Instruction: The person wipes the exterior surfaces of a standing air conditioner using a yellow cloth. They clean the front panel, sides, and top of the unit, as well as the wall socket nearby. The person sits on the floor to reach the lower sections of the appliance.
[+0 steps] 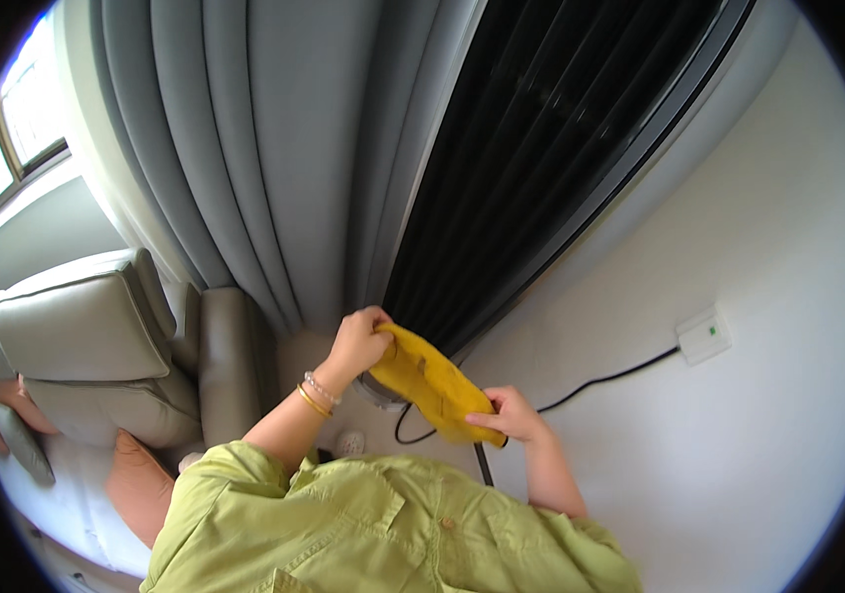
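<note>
A yellow cloth (430, 382) is stretched between my two hands in front of me, near the bottom of a tall black ribbed appliance (534, 148). My left hand (362, 339) grips its upper left corner; two bracelets are on that wrist. At the cloth's lower right end, my right hand (513, 415) pinches the edge between thumb and fingers. The cloth hides part of the appliance's round base (382, 394) and part of a black cord.
Grey curtains (296, 148) hang left of the appliance. A grey leather sofa (81, 326) with an orange cushion (142, 485) stands at the left. The black power cord (600, 379) runs to a wall socket (703, 335) on the white wall at the right.
</note>
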A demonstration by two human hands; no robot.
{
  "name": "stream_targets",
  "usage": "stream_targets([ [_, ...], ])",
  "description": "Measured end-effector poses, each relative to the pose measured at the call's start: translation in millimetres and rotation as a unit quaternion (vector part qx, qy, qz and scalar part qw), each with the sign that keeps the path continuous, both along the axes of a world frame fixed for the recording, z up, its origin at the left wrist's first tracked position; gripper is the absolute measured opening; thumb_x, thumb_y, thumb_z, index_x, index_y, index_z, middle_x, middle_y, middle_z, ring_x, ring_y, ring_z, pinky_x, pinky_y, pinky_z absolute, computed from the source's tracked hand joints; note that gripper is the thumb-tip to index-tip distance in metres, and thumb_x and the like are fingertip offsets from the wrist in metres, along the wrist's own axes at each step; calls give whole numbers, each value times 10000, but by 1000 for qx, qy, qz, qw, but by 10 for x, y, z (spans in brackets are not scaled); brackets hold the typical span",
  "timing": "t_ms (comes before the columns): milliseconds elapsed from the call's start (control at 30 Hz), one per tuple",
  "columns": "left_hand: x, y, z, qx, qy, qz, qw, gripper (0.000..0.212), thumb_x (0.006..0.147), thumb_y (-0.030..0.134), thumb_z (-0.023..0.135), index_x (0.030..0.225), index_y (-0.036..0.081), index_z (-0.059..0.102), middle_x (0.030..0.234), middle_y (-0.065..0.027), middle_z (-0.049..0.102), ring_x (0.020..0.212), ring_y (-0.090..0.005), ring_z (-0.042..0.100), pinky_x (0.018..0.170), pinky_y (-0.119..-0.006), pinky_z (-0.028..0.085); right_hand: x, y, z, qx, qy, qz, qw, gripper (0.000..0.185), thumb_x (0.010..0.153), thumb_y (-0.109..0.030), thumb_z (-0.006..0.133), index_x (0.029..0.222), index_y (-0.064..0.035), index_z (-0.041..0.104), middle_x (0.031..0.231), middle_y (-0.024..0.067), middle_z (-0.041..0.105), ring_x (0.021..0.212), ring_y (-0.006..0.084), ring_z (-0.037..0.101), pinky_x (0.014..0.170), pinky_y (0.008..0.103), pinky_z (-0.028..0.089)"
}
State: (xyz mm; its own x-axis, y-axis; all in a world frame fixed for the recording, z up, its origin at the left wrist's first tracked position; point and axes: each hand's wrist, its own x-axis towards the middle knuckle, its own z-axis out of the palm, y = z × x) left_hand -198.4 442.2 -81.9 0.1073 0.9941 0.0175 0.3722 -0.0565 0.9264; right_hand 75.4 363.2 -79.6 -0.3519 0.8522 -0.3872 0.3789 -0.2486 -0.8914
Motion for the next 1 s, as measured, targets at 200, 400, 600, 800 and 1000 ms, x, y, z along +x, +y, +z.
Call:
stream_targets([
  [200, 568, -330, 440, -45, -259, -78, 962, 250, 861, 133, 525, 1011, -60, 577, 855, -130, 624, 790, -176, 588, 717, -281, 465, -470, 140, -101, 176, 495, -113, 843, 727, 702, -308, 797, 1267, -11, 448, 1203, 70, 531, 1078, 183, 529, 931, 311, 418],
  [400, 575, -486, 1122, 338, 53, -228, 911, 340, 909, 306, 503, 924, -22, 592, 850, -180, 599, 804, -344, 574, 763, -394, 463, -764, 231, 275, 307, 421, -235, 820, 675, 751, -132, 744, 1314, -39, 382, 1234, 55, 504, 1129, 179, 498, 980, 310, 379],
  [600, 33, 576, 1877, 535, -9, 20, 845, 338, 878, 130, 531, 1189, -4, 522, 1228, -177, 509, 1134, -316, 495, 954, -361, 394, -864, 547, 1057, 528, 349, -218, 743, 428, 862, 8, 535, 1274, 20, 419, 1219, 82, 506, 1104, 165, 493, 966, 295, 364],
  [800, -26, 1557, 2553, 503, -155, -86, 846, 540, 990, 330, 310, 1420, 13, 234, 1491, -164, 191, 1377, -286, 197, 1109, -360, 171, -1459, 1330, 2293, 787, 125, -221, 563, 385, 903, -30, 513, 1259, 38, 384, 1195, 119, 496, 1093, 216, 505, 967, 299, 354],
  [1000, -7, 1508, 2723, 551, -118, -74, 823, 552, 938, 325, 452, 1383, 34, 306, 1448, -192, 266, 1359, -299, 236, 1091, -381, 215, -1707, 1718, 2705, 803, -68, -298, 512, 423, 843, -64, 568, 1228, 18, 413, 1164, 151, 505, 1073, 274, 487, 906, 383, 321],
])
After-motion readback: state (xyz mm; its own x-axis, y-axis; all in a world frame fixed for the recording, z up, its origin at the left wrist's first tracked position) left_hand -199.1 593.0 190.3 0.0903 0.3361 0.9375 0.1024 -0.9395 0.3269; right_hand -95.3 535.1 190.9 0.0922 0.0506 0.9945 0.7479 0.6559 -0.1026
